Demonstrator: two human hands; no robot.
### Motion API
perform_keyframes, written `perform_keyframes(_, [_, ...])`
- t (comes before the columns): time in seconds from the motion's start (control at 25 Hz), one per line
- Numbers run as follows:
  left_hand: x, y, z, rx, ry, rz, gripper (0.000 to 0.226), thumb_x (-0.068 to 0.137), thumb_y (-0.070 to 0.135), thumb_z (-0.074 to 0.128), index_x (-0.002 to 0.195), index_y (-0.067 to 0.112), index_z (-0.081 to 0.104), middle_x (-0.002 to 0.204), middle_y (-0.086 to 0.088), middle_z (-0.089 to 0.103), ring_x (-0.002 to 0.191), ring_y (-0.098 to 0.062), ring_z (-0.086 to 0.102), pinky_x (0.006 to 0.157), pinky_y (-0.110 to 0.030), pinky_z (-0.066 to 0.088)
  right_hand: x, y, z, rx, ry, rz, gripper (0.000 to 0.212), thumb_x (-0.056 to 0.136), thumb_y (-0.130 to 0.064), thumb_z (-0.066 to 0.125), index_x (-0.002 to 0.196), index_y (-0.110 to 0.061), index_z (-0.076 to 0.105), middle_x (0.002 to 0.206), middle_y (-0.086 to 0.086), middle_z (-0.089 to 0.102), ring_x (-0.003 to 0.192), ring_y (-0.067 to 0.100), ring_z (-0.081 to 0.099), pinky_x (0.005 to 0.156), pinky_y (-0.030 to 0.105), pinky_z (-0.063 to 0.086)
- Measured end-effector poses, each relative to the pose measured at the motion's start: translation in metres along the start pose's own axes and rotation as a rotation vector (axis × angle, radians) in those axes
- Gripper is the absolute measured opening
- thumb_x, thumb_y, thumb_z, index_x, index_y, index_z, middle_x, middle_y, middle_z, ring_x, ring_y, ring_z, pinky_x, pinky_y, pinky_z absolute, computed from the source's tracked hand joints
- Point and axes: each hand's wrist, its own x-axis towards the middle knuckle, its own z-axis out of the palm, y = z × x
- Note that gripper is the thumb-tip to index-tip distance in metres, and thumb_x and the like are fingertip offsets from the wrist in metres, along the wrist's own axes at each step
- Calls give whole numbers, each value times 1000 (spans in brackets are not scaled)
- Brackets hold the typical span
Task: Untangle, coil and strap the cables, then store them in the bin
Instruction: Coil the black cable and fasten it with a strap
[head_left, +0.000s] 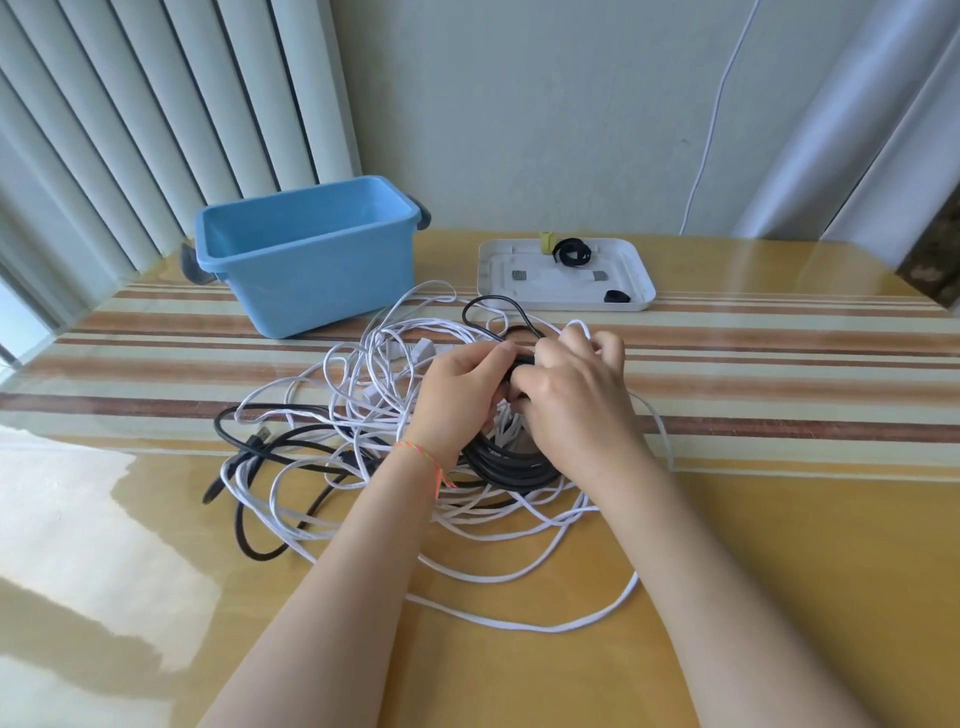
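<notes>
Black coiled cable (511, 465) sits at the centre of the counter (779, 519), grasped at its far side by both hands: left hand (460, 387) and right hand (571, 392) each curl fingers round its strands. White cables (363, 415) lie tangled around and beneath it (loops overlapping). Blue bin (306, 254) stands far left; white tray (563, 275) with black straps (571, 252) far right.

The bin (311, 260) stands behind the cables (363, 441), left of the tray (636, 270).
</notes>
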Motion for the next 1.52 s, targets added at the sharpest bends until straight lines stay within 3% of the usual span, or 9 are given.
perform_keyframes(0.16, [-2,3,0,-28,48,-35,22,97,28,58,109,11,63,56,-4,44,44,-17,33,43,-24,30,-1,2,6,53,146,-37,20,64,-8,85,66,-15,66,69,0,54,80,28,53,84,41,30])
perform_keyframes(0.28, [-2,2,-3,-69,51,-84,29,95,28,60,115,9,51,55,-5,46,40,-16,32,42,-24,29,0,4,1,100,210,-37,24,69,-10,81,71,-14,57,71,-1,55,78,28,55,84,41,31])
perform_keyframes(0.48, [-6,7,-4,-56,-61,-43,24,98,23,55,80,8,61,54,-9,43,42,-18,30,43,-24,27,-1,9,-4,89,210,-34,29,67,-20,83,74,-15,55,77,0,54,81,29,55,80,37,29])
perform_keyframes(0.72, [-8,7,-6,7,-94,42,19,101,26,54,102,11,67,67,-4,53,48,-19,45,45,-24,36,-1,16,-4,93,232,1,37,69,-31,86,73,-17,52,68,-5,51,73,25,54,78,36,27])
perform_keyframes(0.88, [-10,9,-6,43,-161,59,15,99,18,56,105,9,67,72,1,63,59,-19,57,51,-22,43,0,19,-1,102,249,10,31,70,-30,85,76,-15,58,69,-5,56,72,25,56,79,36,27])
perform_keyframes(0.96, [-11,9,-5,40,-115,72,14,97,10,57,103,8,69,68,3,65,54,-16,56,49,-22,43,0,19,0,130,244,10,30,69,-28,85,77,-16,59,70,-5,57,74,25,56,78,36,26])
perform_keyframes(1.12, [-14,12,-3,97,-24,94,14,93,5,60,97,6,72,54,6,59,41,-8,49,45,-19,40,0,22,-4,221,185,-19,25,70,-20,85,83,-17,64,82,-2,58,86,28,56,78,36,25])
perform_keyframes(1.32, [-15,14,-2,147,-46,121,11,93,6,61,96,6,72,54,12,61,39,-6,50,47,-16,39,3,26,-8,276,253,46,13,76,-11,79,85,-15,69,109,12,56,103,33,52,81,42,36])
perform_keyframes(1.52, [-14,11,-3,176,-70,187,10,85,12,75,94,9,71,81,3,70,48,-13,58,48,-17,42,1,27,-5,383,310,64,6,80,-7,73,82,-12,69,122,17,52,113,32,52,86,48,46])
